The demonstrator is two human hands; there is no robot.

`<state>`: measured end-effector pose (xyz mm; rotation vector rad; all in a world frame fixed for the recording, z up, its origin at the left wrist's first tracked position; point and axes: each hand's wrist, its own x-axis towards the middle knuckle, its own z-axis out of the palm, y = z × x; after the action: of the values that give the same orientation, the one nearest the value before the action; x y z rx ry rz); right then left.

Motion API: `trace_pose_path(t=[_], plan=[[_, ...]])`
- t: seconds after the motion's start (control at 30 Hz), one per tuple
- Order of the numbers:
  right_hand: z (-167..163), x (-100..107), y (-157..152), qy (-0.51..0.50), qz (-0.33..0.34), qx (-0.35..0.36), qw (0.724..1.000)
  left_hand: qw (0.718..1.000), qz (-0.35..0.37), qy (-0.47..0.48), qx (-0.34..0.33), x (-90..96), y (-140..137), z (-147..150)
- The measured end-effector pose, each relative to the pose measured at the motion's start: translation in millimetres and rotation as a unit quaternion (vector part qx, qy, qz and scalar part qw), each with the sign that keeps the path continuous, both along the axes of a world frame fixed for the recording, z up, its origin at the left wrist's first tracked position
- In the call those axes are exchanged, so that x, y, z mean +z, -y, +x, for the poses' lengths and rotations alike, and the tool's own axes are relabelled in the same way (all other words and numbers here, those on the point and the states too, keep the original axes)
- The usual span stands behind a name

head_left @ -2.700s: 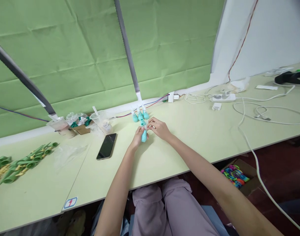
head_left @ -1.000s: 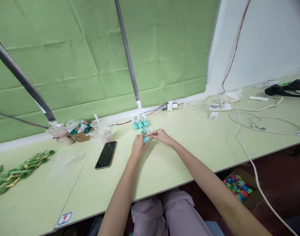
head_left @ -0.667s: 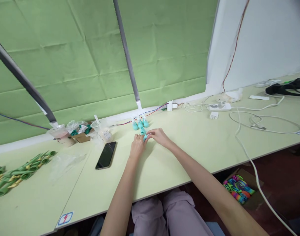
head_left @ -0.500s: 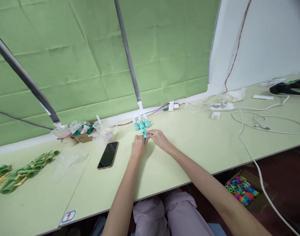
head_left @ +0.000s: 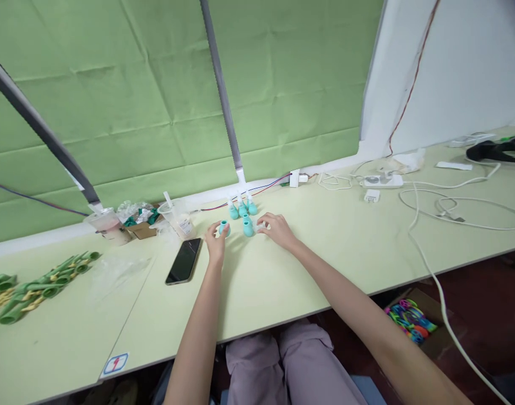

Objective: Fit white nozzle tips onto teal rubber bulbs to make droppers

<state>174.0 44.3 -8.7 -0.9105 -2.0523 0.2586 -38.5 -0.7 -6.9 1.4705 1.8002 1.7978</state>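
Note:
My left hand [head_left: 216, 244] is closed around a small teal bottle [head_left: 224, 228] with an open round mouth, to the left of the other bottles. In my right hand [head_left: 278, 230], thumb and fingers pinch a small clear, whitish piece [head_left: 260, 226]; its exact kind is hard to make out. Just left of that piece stand two teal bottles with open mouths [head_left: 248, 228], one behind the other. Behind them, three teal bottles with clear pointed tops [head_left: 242, 209] stand upright in a row.
A black phone [head_left: 184, 261] lies left of my left hand. Farther left are plastic cups [head_left: 177, 219], a small cardboard box [head_left: 144, 226] and green tubes with yellow pieces [head_left: 50, 287]. White cables [head_left: 451, 208] and a power strip [head_left: 383, 181] spread on the right.
My hands have moved apart from the middle. The left went left, carrying a teal bottle; the right shifted slightly right with the clear piece, uncovering the open bottles between them.

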Motion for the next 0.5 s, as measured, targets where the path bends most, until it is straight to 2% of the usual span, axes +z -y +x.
trace_pose_path(t=[0.13, 0.33, 0.4, 0.5], plan=[[-12, -4, 4, 0.060, 0.024, -0.048, 0.997, 0.992, -0.030, -0.018, -0.118, -4.1, -1, 15], [-15, -10, -2, 0.096, 0.025, -0.066, 0.993, 0.976, -0.058, -0.010, -0.208, -11.7, -2, 24], [-15, -10, -1, 0.093, 0.025, -0.062, 0.993, 0.972, -0.065, -0.009, -0.226, -14.4, -2, 26], [-14, -7, 1, 0.087, 0.029, -0.064, 0.994, 0.973, -0.068, -0.026, -0.218, -18.2, -4, 28]])
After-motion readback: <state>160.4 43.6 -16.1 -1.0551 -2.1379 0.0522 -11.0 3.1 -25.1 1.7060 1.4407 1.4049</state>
